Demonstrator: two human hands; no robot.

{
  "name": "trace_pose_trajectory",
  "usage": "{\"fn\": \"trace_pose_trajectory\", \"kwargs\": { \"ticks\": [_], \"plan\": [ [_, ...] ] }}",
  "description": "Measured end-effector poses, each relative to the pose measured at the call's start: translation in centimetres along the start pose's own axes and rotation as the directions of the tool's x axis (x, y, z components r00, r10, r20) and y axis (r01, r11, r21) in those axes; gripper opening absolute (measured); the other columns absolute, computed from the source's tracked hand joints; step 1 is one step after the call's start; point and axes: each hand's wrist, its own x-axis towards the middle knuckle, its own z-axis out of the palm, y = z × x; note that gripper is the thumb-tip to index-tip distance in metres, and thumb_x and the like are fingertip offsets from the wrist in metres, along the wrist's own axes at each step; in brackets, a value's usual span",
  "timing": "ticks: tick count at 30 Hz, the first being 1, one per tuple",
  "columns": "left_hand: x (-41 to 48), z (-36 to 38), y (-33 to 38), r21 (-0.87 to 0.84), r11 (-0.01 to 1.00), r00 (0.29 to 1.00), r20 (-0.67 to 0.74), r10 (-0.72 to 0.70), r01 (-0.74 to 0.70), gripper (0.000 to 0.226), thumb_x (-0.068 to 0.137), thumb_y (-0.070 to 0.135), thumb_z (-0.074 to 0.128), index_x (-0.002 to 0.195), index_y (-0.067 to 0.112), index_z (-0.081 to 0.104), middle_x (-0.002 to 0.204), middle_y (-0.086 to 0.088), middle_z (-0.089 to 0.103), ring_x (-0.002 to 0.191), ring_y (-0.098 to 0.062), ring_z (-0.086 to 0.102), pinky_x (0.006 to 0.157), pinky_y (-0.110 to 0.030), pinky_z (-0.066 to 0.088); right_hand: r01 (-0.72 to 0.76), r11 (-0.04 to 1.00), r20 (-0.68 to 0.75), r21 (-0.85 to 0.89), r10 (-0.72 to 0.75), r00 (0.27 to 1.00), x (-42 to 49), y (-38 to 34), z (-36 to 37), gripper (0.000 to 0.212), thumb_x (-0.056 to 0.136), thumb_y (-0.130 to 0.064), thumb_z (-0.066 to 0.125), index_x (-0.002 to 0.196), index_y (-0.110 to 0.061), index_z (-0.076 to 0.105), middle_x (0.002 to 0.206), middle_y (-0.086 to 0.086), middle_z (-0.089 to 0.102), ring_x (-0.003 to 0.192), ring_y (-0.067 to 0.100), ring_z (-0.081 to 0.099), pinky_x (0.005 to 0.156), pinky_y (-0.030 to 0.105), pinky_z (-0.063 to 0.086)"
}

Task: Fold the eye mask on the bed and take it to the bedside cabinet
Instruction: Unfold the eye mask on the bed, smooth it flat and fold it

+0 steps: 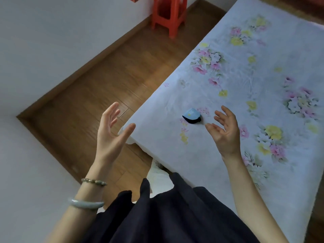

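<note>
mask (pixel 191 115) lies on the bed (pixel 233 81), near its left edge and toward the near corner, a small pale-blue and dark bundle that looks already folded over on itself. both hands hang empty above the sheet with fingers spread: the right hand (pixel 225 130) just beside the mask on its right, the left hand (pixel 110 127) farther off, over the bed's edge and the floor (pixel 98 88). neither touches the mask. folding seems done or close to it, so the pick-up is the step in hand. next the right hand should close on the bundle without letting it spring open. no cabinet shows here, only a red stool (pixel 169 14) beyond the bed's far corner.
</note>
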Motion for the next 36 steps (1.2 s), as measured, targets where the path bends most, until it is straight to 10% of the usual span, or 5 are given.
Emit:
{"fn": "trace_pose_trajectory", "kwargs": {
  "ticks": [9,19,36],
  "plan": [
    [10.4,4.4,-0.5,0.042,0.999,0.973,0.232,-0.018,0.008,0.071,0.076,0.042,0.075,0.138,0.03,0.042,0.141,0.016,0.048,0.128,0.001,0.045,0.105,-0.022,0.035,-0.096,0.995,-0.109,0.004,0.096,0.989,6.9,-1.0,1.2,0.068,0.072,-0.029,0.069,0.134,-0.025,0.042,0.132,0.002,0.052,0.121,0.012,0.05,0.092,0.022,0.046],
    [16.9,8.7,-1.5,0.086,0.994,0.887,0.451,-0.101,0.07,0.068,0.074,0.041,0.075,0.135,0.035,0.045,0.136,0.017,0.051,0.126,0.0,0.046,0.098,-0.017,0.037,-0.213,0.977,-0.19,0.007,0.21,0.959,9.4,1.8,1.4,0.062,0.081,-0.009,0.07,0.135,-0.023,0.042,0.13,-0.001,0.052,0.121,0.014,0.051,0.097,0.03,0.046],
    [24.6,24.1,-13.6,0.217,0.917,0.513,0.858,-0.015,-0.336,0.071,0.08,0.044,0.068,0.142,0.026,0.038,0.139,0.019,0.039,0.125,0.004,0.036,0.1,-0.002,0.022,-0.375,0.926,-0.334,0.042,0.367,0.868,15.5,16.8,4.7,0.06,0.081,-0.007,0.069,0.134,-0.018,0.043,0.13,-0.001,0.053,0.116,0.007,0.052,0.09,0.015,0.046]
  ]
}}
